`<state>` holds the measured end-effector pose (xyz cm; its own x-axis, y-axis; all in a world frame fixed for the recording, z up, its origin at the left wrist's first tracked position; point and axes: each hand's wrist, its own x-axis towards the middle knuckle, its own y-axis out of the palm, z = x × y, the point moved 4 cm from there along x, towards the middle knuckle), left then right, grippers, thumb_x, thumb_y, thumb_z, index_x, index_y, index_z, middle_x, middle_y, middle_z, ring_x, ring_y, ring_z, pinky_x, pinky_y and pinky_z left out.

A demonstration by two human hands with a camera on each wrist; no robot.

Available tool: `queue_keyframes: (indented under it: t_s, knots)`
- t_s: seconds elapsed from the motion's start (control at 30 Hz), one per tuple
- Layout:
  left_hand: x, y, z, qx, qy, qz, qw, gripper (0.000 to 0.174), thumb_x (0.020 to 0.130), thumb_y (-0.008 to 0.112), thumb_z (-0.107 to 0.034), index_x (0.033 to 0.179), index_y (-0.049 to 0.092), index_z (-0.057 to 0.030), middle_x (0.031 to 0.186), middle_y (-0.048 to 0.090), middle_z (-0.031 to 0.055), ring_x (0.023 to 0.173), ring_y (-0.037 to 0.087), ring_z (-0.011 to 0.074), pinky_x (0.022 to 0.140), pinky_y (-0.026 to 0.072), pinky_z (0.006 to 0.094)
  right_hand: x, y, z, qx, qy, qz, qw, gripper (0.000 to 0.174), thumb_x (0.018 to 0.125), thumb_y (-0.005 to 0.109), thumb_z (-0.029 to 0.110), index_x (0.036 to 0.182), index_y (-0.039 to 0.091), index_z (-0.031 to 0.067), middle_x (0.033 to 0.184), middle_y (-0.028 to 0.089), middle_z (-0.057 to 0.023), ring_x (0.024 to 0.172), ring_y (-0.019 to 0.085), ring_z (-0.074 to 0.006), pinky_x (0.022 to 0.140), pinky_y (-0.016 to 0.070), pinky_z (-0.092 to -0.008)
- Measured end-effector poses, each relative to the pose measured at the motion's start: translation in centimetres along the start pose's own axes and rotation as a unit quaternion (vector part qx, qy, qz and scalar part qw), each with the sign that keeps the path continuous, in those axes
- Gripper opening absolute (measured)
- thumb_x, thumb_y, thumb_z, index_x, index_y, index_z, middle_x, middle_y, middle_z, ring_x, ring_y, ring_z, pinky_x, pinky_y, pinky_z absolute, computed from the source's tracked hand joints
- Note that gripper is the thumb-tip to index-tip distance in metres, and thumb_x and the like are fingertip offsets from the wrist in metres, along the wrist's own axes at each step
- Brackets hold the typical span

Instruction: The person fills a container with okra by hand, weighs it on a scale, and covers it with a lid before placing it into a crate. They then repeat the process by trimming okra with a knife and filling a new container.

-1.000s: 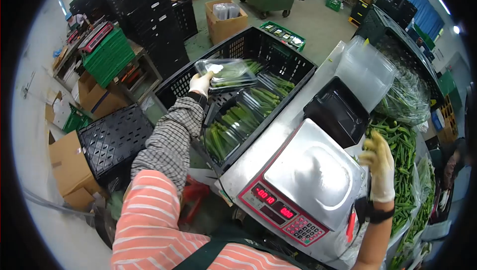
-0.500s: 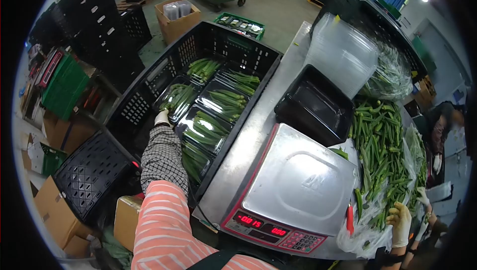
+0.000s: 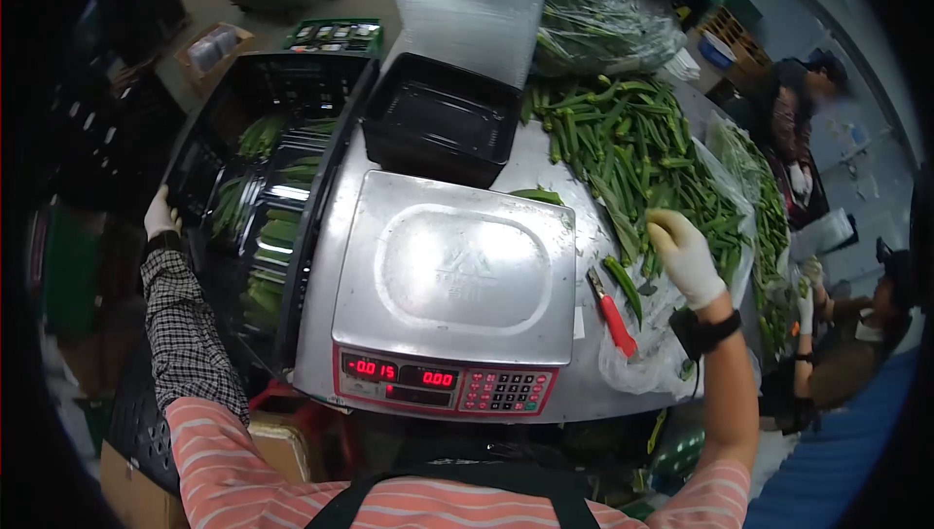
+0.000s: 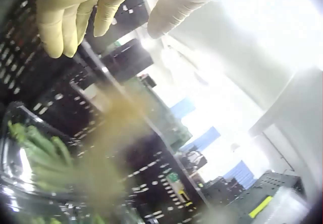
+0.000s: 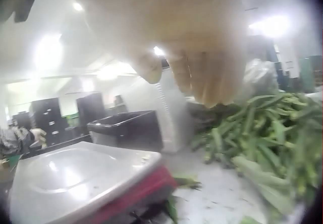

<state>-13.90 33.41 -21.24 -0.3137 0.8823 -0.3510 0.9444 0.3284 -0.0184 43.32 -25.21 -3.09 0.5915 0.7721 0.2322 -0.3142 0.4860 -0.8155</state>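
Note:
My gloved left hand (image 3: 161, 216) is at the left rim of the black crate (image 3: 341, 161), holding nothing. In the left wrist view its fingers (image 4: 50, 34) hang spread from the thumb, near the crate wall. Clear-lidded packs of okra (image 3: 277, 229) lie inside the crate. Over the near side of the loose okra pile (image 3: 628, 140) hovers my gloved right hand (image 3: 684, 256), its fingers relaxed and bent downward with nothing in them. A bare scale (image 3: 452, 266) reads -0.015. Behind it stands an empty black tray (image 3: 443, 120).
Clear plastic lids (image 3: 472, 13) are stacked beyond the tray. A red-handled tool (image 3: 611, 313) lies right of the scale, near crumpled plastic film (image 3: 632, 368). Bagged okra (image 3: 608, 28) sits at the back. Two people work at the right, one nearby (image 3: 856, 334).
My left hand set an okra pack down in the crate, let go and moved to the crate's left rim. My view has turned right. My right hand is now over the okra.

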Motion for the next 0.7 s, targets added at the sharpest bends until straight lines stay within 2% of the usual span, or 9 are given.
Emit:
queue_keyframes:
  t_s: [0.07, 0.13, 0.2, 0.27, 0.33, 0.43, 0.53, 0.6, 0.7]
  knots:
    - [-6.4, 0.0, -5.0, -0.024, 0.052, 0.091, 0.994, 0.068, 0.083, 0.057, -0.039, 0.136, 0.032, -0.004, 0.145, 0.023, 0.0153, 0.133, 0.026, 0.0264, 0.107, 0.0196, 0.038, 4.1, 3.5, 5.0, -0.084, -0.161, 0.026, 0.983, 0.025, 0.081, 0.057, 0.013, 0.102, 0.059, -0.001, 0.099, 0.062, -0.0168, 0.091, 0.058, -0.0312, 0.081, 0.045, -0.0377]
    - [-13.2, -0.8, -8.8, -0.061, 0.109, 0.144, 0.982, 0.056, 0.091, 0.048, -0.032, 0.135, 0.032, -0.0024, 0.142, 0.027, 0.0163, 0.131, 0.028, 0.0265, 0.107, 0.0226, 0.0376, 7.2, 8.2, 8.5, -0.085, -0.298, 0.02, 0.951, 0.03, 0.08, 0.054, 0.014, 0.107, 0.057, 0.0004, 0.105, 0.06, -0.0177, 0.097, 0.055, -0.033, 0.085, 0.0436, -0.0404]
    - [-16.7, -3.3, -10.9, -0.073, 0.148, 0.242, 0.956, 0.044, 0.094, 0.04, -0.023, 0.131, 0.037, 0.0008, 0.138, 0.035, 0.0161, 0.128, 0.034, 0.0265, 0.105, 0.0265, 0.0374, 9.3, 12.2, 12.2, -0.057, -0.332, 0.06, 0.94, 0.032, 0.082, 0.052, 0.018, 0.107, 0.057, 0.0001, 0.105, 0.06, -0.0174, 0.097, 0.056, -0.0327, 0.084, 0.0442, -0.0395]
    - [-23.0, -5.6, -12.0, -0.041, 0.21, 0.302, 0.929, 0.043, 0.096, 0.03, -0.02, 0.134, 0.033, 0.0008, 0.138, 0.035, 0.0159, 0.129, 0.033, 0.0252, 0.106, 0.0264, 0.0367, 10.4, 16.2, 13.0, -0.2, -0.226, 0.207, 0.931, 0.024, 0.08, 0.052, 0.015, 0.1, 0.06, 0.005, 0.098, 0.063, -0.0166, 0.095, 0.06, -0.0285, 0.088, 0.0382, -0.046]
    - [-29.6, -8.1, -12.2, -0.038, 0.219, 0.3, 0.927, 0.043, 0.097, 0.031, -0.021, 0.133, 0.035, 0.0006, 0.138, 0.036, 0.0132, 0.128, 0.035, 0.0235, 0.105, 0.0265, 0.0358, 11.6, 17.5, 13.1, -0.254, -0.2, 0.223, 0.92, 0.019, 0.077, 0.053, 0.013, 0.091, 0.065, 0.0089, 0.09, 0.065, -0.0145, 0.089, 0.063, -0.0263, 0.089, 0.0354, -0.0467]
    - [-37.8, -10.5, -10.2, 0.069, 0.264, 0.278, 0.921, 0.045, 0.096, 0.035, -0.026, 0.133, 0.036, -0.0008, 0.136, 0.04, 0.0129, 0.126, 0.038, 0.0253, 0.104, 0.0268, 0.0364, 12.4, 16.2, 13.9, -0.212, -0.256, 0.11, 0.937, 0.015, 0.074, 0.055, 0.013, 0.083, 0.067, 0.0101, 0.08, 0.067, -0.0116, 0.079, 0.065, -0.0257, 0.087, 0.0363, -0.0441]
    - [-45.6, -9.3, -7.7, 0.092, 0.268, 0.279, 0.917, 0.045, 0.095, 0.039, -0.028, 0.131, 0.037, -0.0006, 0.132, 0.043, 0.0139, 0.121, 0.043, 0.024, 0.101, 0.0314, 0.0356, 9.5, 11.7, 15.5, -0.156, -0.322, 0.121, 0.926, 0.011, 0.072, 0.058, 0.014, 0.079, 0.065, 0.0106, 0.078, 0.067, -0.0096, 0.074, 0.065, -0.0248, 0.079, 0.039, -0.0405]
    - [-51.2, -7.0, -5.4, 0.074, 0.286, 0.343, 0.892, 0.046, 0.092, 0.045, -0.03, 0.127, 0.042, -0.0003, 0.127, 0.047, 0.0161, 0.117, 0.046, 0.0238, 0.097, 0.0371, 0.035, 4.5, 10.0, 15.6, -0.108, -0.397, 0.077, 0.908, 0.01, 0.07, 0.059, 0.016, 0.077, 0.064, 0.0106, 0.075, 0.066, -0.0086, 0.071, 0.064, -0.0245, 0.075, 0.0404, -0.0385]
    - [-60.1, 0.3, -0.8, 0.008, 0.253, 0.49, 0.835, 0.046, 0.082, 0.062, -0.037, 0.103, 0.055, 0.004, 0.091, 0.059, 0.021, 0.078, 0.062, 0.0257, 0.065, 0.0513, 0.0341, -3.3, 11.0, 14.1, -0.119, -0.407, 0.223, 0.878, 0.016, 0.068, 0.062, 0.018, 0.08, 0.063, 0.0086, 0.074, 0.064, -0.008, 0.072, 0.063, -0.0244, 0.075, 0.041, -0.038]
